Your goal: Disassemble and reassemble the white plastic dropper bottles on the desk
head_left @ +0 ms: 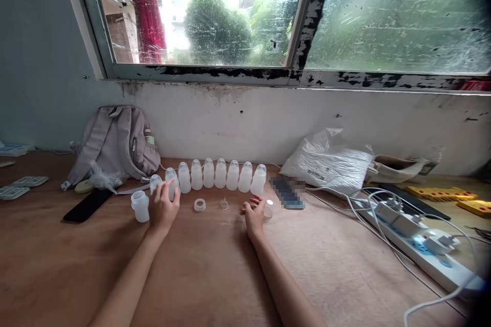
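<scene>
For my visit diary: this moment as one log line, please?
left hand: beside open bottle | right hand: beside clear cap | between: ring, teat | behind: capped bottles

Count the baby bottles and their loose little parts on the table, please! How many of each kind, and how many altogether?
Bottles in the back row: 9 (leftmost partly hidden)
Open bottle in front: 1
Loose ring: 1
Loose teat: 1
Loose clear cap: 1
Total: 13

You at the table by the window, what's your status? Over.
Left hand beside open bottle; right hand near clear cap. White ring and clear teat on the table between hands. Bottle row close behind.
</scene>
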Tool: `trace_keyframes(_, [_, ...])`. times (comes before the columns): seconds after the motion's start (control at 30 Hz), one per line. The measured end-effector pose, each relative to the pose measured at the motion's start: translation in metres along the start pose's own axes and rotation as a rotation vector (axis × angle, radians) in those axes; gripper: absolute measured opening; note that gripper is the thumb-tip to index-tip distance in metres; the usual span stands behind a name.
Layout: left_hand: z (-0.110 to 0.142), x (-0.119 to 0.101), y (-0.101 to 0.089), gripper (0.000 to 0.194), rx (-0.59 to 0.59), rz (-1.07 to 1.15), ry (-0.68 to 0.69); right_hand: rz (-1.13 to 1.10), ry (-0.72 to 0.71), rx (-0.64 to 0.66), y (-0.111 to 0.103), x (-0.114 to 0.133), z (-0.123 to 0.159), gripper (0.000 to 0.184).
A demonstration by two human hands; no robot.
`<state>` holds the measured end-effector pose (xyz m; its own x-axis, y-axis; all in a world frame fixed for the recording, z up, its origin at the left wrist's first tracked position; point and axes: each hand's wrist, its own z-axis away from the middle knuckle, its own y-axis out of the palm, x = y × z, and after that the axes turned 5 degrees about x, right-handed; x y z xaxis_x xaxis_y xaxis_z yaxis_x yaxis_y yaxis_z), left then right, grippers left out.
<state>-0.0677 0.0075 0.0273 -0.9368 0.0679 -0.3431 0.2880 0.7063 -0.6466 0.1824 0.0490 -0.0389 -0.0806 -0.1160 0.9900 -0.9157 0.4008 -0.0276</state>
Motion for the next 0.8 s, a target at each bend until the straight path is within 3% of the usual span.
trace_keyframes(0.1, [-0.027,0.013,-0.019,0.045,-0.074,-0.179,-0.011,0.022,-0.019,0.013,0.001,0.001,0.001,0.035])
trace_keyframes(0.17, [-0.041,0.021,-0.027,0.045,0.008,-0.257,-0.048,0.028,-0.034,0.015,0.001,0.001,0.001,0.033])
trace_keyframes(0.27, [-0.051,0.025,-0.038,0.026,0.101,-0.302,-0.088,0.031,-0.056,0.012,0.002,0.001,0.002,0.031])
trace_keyframes(0.37, [-0.051,0.015,-0.051,0.026,-0.03,-0.251,-0.077,0.035,-0.08,0.007,0.002,0.0,0.003,0.029])
trace_keyframes(0.47, [-0.042,-0.011,-0.059,0.025,-0.109,0.005,0.035,0.042,-0.095,0.003,0.001,-0.001,0.003,0.028])
trace_keyframes(0.57, [-0.026,-0.044,-0.053,0.022,-0.005,0.279,0.148,0.048,-0.108,0.003,0.001,-0.002,0.003,0.027])
trace_keyframes(0.67, [-0.007,-0.072,-0.04,0.022,0.213,0.445,0.183,0.051,-0.12,0.006,0.002,-0.002,0.003,0.026])
trace_keyframes(0.8, [0.016,-0.09,-0.021,0.021,0.37,0.584,0.235,0.043,-0.133,0.019,0.003,0.0,0.004,0.025])
